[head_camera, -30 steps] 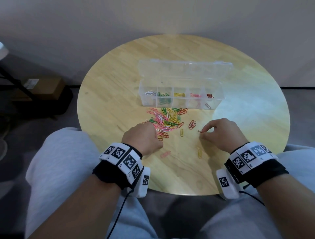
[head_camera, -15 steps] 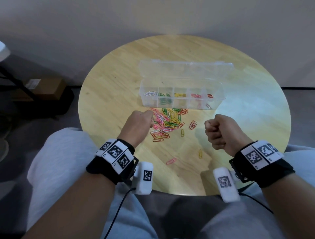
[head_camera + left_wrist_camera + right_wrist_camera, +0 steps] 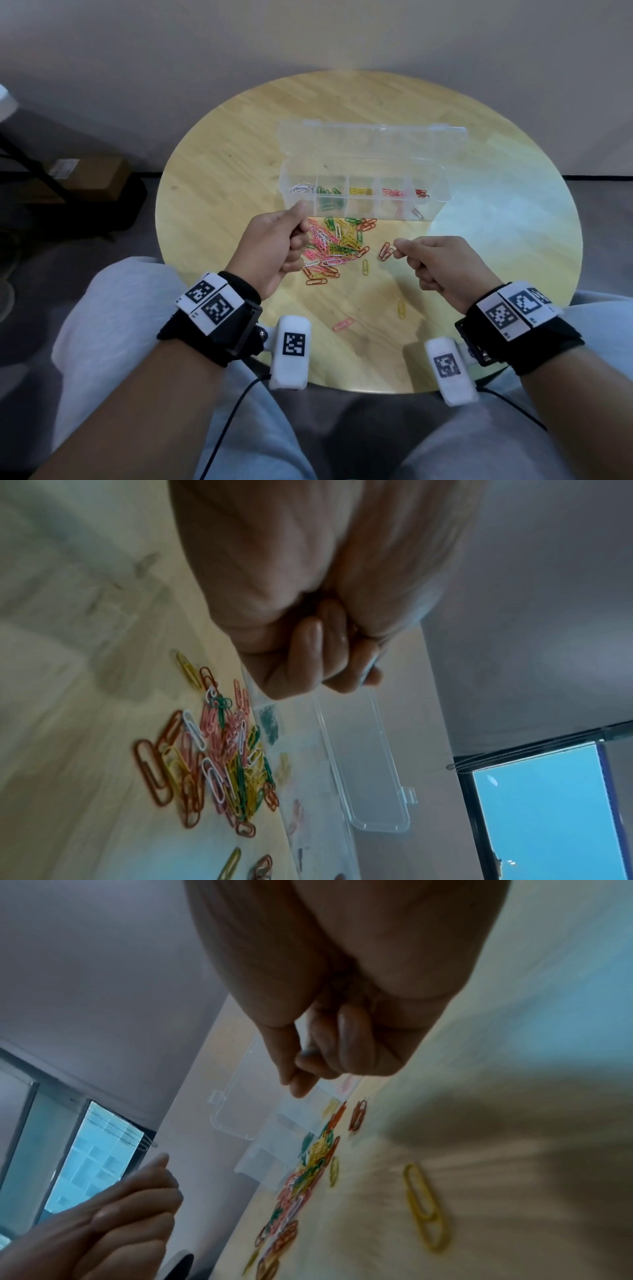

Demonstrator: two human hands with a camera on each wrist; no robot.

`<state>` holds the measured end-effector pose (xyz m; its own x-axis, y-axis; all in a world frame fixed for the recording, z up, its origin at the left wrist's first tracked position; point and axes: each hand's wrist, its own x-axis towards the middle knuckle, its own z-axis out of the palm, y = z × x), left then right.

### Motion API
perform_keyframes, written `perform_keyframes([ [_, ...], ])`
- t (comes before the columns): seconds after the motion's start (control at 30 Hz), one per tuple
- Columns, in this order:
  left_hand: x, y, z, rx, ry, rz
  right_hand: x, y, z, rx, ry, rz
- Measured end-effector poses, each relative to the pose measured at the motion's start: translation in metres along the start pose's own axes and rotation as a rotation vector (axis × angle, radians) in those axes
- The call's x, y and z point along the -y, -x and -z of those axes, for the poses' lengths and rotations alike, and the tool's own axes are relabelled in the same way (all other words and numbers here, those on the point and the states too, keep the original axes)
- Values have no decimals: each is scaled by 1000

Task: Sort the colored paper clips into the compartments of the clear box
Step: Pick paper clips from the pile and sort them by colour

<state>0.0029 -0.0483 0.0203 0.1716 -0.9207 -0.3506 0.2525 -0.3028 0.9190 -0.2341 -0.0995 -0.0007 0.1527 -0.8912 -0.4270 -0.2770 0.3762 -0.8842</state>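
Observation:
The clear box (image 3: 363,213) stands open mid-table, holding white, green, yellow, pink and red clips in separate compartments. A mixed pile of paper clips (image 3: 337,241) lies just in front of it. My left hand (image 3: 301,214) hovers at the box's front left corner, fingers curled, thumb and forefinger pinched. In the left wrist view a thin pale clip (image 3: 373,662) shows at the fingertips of the left hand (image 3: 369,669). My right hand (image 3: 397,246) hangs right of the pile, pinching something small that is mostly hidden. The right hand (image 3: 301,1066) points toward the box.
The box's lid (image 3: 370,144) lies back flat behind it. Single clips are scattered nearer me: red ones (image 3: 386,251), a yellow one (image 3: 365,266), another yellow (image 3: 400,308) and a pink one (image 3: 343,324). The round wooden table (image 3: 212,192) ends at my knees.
Both hands have lifted off the table. The left has travelled forward from the pile to the box's left end. The right picked at the table, rose, and now reaches forward.

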Motion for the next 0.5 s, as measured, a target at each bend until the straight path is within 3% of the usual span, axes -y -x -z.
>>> perform_keyframes([
  [0.1,5,-1,0,-14,-129,-56,-1,0,1,-77,177,72],
  [0.3,15,0,-4,-62,-785,-150,-2,-7,-5,-113,514,152],
  [0.4,18,2,-6,-38,-1091,-97,-4,-10,-6,-93,679,180],
  [0.5,21,3,-6,-9,-1249,-31,-4,-10,-5,-61,800,157],
])
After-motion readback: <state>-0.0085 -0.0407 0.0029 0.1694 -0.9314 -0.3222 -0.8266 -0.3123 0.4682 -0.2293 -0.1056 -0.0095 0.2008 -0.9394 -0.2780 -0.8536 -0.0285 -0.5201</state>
